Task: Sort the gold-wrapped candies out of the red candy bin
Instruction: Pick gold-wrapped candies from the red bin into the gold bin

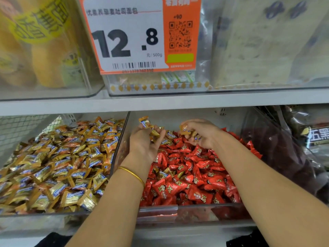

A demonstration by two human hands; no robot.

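A clear bin [194, 210] in the middle of the lower shelf is filled with red-wrapped candies [188, 177]. Both hands reach into its far end. My left hand [145, 139] holds a bunch of gold-wrapped candies [145, 123], one sticking up above the fingers. My right hand [200, 132] grips more gold candies [187, 131] in curled fingers over the red pile. A few gold candies [170, 135] lie between the hands, and one or two more [164, 172] show among the red ones near my left wrist.
The bin on the left [53, 215] is heaped with gold-wrapped candies [58, 166], divided from the red bin by a clear wall [118, 150]. A bin of dark packets [284, 150] stands on the right. A shelf with a price tag [140, 34] hangs close overhead.
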